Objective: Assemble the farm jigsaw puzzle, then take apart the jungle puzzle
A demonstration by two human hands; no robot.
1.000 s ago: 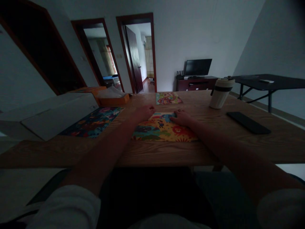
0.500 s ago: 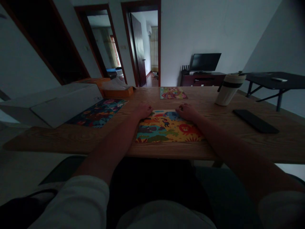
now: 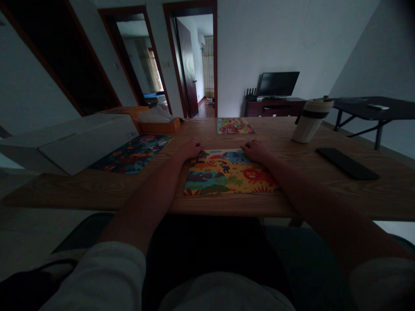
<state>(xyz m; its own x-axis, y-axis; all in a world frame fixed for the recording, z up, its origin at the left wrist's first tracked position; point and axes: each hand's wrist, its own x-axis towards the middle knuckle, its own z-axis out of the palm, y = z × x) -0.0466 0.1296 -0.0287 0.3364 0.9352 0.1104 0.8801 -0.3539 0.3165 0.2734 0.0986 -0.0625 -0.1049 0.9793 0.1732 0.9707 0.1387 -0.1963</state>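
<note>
A colourful animal picture sheet (image 3: pixel 227 175), with a red lion, a hippo and an elephant, lies flat on the wooden table in front of me. My left hand (image 3: pixel 192 150) rests at its far left corner, fingers curled in. At the far right corner is my right hand (image 3: pixel 256 151), also curled, covering part of the sheet's edge. Dim light and the low angle hide whether anything is between the fingers of either hand.
To the left, a dark-blue picture sheet (image 3: pixel 134 154) lies beside a white box (image 3: pixel 84 140). An orange tissue box (image 3: pixel 158 125) stands behind. Farther back lies a pink picture sheet (image 3: pixel 235 126). On the right are a tumbler (image 3: pixel 311 122) and a black flat object (image 3: pixel 346 163).
My left hand has shifted slightly left, uncovering more of the sheet's far left corner. My right hand has barely moved, and the sheet stays in place.
</note>
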